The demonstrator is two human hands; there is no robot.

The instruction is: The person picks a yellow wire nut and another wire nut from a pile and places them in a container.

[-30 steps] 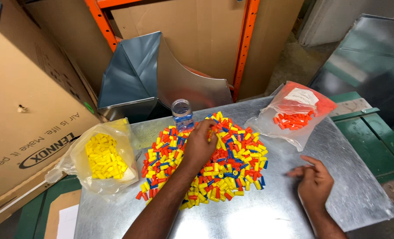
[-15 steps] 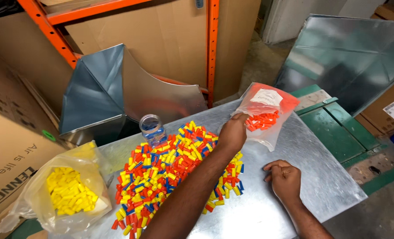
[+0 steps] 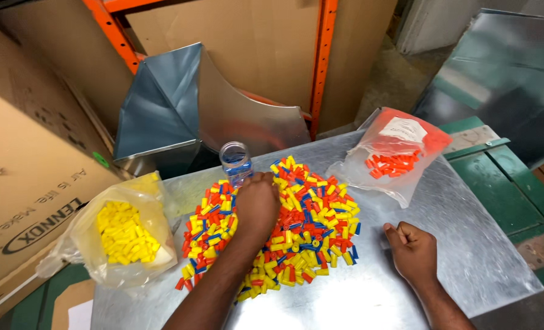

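A heap of small yellow, red-orange and blue plastic caps (image 3: pixel 312 211) lies on a sheet-metal table top (image 3: pixel 467 256). My left hand (image 3: pixel 257 205) rests palm down on the heap's upper left part, just below a small clear jar (image 3: pixel 235 160) holding blue caps. Its fingertips are curled under and hidden. My right hand (image 3: pixel 414 250) sits on the bare metal to the right of the heap, fingers curled into a loose fist with nothing visible in it. A clear bag of orange caps (image 3: pixel 400 153) lies at the far right, and a bag of yellow caps (image 3: pixel 122 235) at the left.
A bent sheet-metal duct piece (image 3: pixel 180 104) stands behind the table against an orange rack post (image 3: pixel 324 61). A large cardboard box (image 3: pixel 27 183) is on the left. Green frame rails (image 3: pixel 504 183) and a grey metal sheet (image 3: pixel 510 73) are on the right.
My left hand went from the heap to the orange-cap bag, then came back to the heap near the jar. My right hand stayed on the table, its fingers now more curled.
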